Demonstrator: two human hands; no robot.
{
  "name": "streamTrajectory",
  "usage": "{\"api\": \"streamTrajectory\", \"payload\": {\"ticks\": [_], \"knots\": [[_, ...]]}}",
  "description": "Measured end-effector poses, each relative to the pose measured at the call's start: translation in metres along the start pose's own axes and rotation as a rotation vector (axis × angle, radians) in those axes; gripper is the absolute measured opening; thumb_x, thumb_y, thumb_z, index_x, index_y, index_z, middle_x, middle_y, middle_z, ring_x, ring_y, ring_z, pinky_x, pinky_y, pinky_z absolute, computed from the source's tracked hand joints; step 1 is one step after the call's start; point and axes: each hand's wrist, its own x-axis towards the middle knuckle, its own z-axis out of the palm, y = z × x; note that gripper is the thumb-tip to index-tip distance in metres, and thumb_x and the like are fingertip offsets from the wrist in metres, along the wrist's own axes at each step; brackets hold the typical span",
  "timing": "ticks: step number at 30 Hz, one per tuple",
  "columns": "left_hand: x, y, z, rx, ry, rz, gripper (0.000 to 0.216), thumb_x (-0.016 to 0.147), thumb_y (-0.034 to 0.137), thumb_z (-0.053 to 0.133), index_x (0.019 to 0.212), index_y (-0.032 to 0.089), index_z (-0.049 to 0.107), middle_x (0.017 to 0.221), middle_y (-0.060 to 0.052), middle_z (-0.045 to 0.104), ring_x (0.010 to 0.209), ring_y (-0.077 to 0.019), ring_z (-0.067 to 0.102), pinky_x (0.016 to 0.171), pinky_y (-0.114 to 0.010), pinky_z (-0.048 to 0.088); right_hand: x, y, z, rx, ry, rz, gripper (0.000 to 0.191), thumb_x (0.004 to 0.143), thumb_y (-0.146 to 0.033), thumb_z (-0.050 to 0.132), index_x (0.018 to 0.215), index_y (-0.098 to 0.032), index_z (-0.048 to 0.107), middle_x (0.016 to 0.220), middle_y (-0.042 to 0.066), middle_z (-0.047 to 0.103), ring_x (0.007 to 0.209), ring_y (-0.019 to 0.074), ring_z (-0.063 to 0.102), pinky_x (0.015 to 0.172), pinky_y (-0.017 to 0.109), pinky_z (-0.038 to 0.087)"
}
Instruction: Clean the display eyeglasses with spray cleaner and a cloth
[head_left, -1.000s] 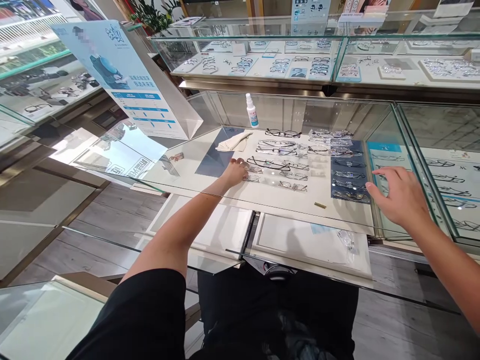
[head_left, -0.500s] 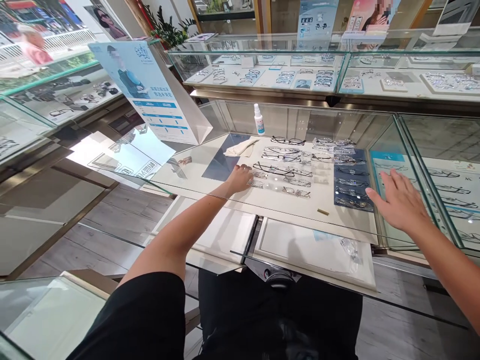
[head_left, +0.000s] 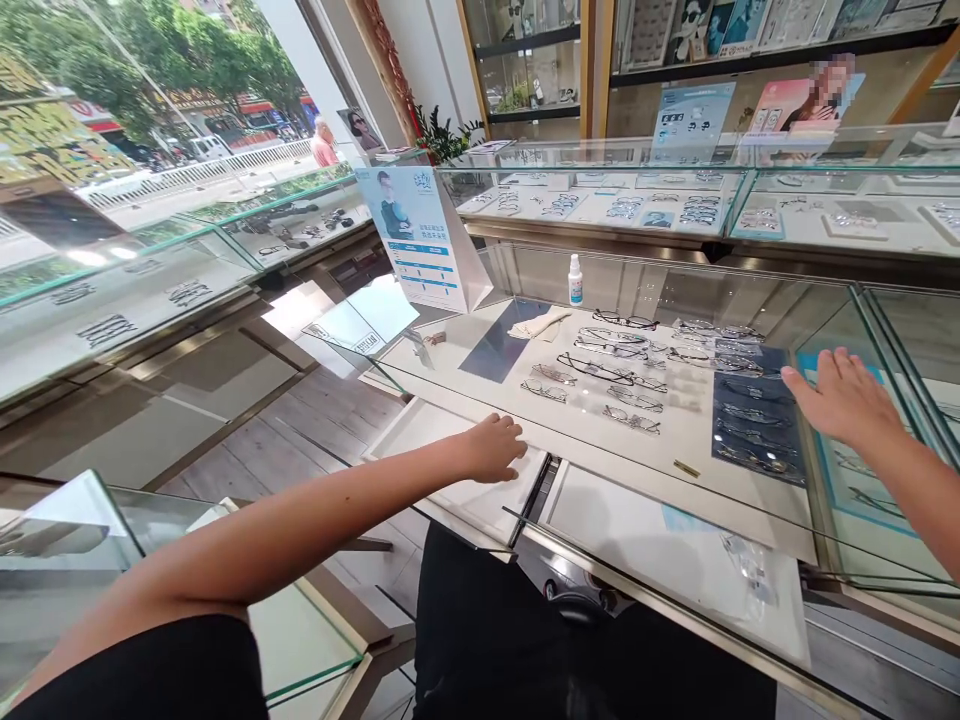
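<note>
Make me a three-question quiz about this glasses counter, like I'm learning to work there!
1. What colour is most of the spray bottle? A) black, B) white, C) red
2. True or false: the left hand is touching the spray bottle.
3. Which hand is nearer the dark blue mat with rows of glasses on it?

Key: 1. B, white. 2. False, they are well apart. 3. The right hand.
</note>
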Motion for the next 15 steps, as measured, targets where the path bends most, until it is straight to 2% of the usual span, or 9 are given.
{"api": "streamTrajectory", "payload": {"ticks": [2,4,6,8,11,15], "knots": [[-0.022,0.011,-0.015,-0.076,-0.074,0.057,0.033,0.099,0.051,0.071,0.121,0.027,0.079,0.126,-0.014,0.083,0.124,-0.0358,0.073,0.108,-0.048,0.049,0.018,-0.002,-0.002,0.004,0.000,0.017,0.106,0.106,-0.069,0.018,0.175,0.011,0.028,0.189,0.029,0.021,0.179,0.0412,0.020,0.146,0.051,0.017],[-0.036,0.020,-0.034,-0.135,-0.083,0.069,0.032,0.099,0.053,0.071,0.119,0.029,0.079,0.110,-0.011,0.086,0.105,-0.0342,0.078,0.098,-0.046,0.052,0.033,-0.005,-0.006,0.012,0.013,-0.003,0.100,0.109,-0.063,0.025,0.174,0.013,0.028,0.187,0.032,0.022,0.178,0.0431,0.022,0.145,0.052,0.018],[-0.041,0.029,-0.057,-0.159,-0.006,0.068,0.026,0.097,0.053,0.074,0.109,0.030,0.080,0.096,-0.009,0.085,0.091,-0.0335,0.077,0.085,-0.044,0.052,0.046,-0.008,-0.009,0.007,0.006,-0.007,0.097,0.110,-0.059,0.027,0.175,0.013,0.025,0.188,0.032,0.020,0.178,0.0425,0.020,0.145,0.051,0.016],[-0.038,0.038,-0.086,-0.159,0.089,0.127,0.022,0.096,0.052,0.074,0.098,0.031,0.079,0.087,-0.008,0.083,0.082,-0.0313,0.076,0.079,-0.043,0.050,0.055,-0.009,-0.010,0.003,-0.023,0.015,0.098,0.111,-0.062,0.027,0.177,0.010,0.022,0.190,0.029,0.015,0.179,0.0394,0.017,0.146,0.050,0.014],[-0.014,0.055,-0.136,-0.054,0.152,0.188,0.026,0.103,0.050,0.064,0.092,0.030,0.077,0.084,-0.006,0.081,0.076,-0.0288,0.073,0.072,-0.042,0.046,0.063,-0.008,-0.010,0.012,-0.021,0.040,0.102,0.109,-0.070,0.027,0.179,0.004,0.021,0.191,0.026,0.013,0.180,0.0385,0.015,0.146,0.054,0.014],[0.052,0.072,-0.196,0.070,0.323,0.265,0.030,0.106,0.043,0.056,0.089,0.027,0.075,0.091,-0.005,0.080,0.084,-0.0247,0.073,0.078,-0.038,0.049,0.066,-0.007,-0.008,0.040,-0.029,0.061,0.104,0.108,-0.075,0.026,0.181,-0.002,0.019,0.193,0.021,0.010,0.180,0.0378,0.013,0.147,0.054,0.013]]}}
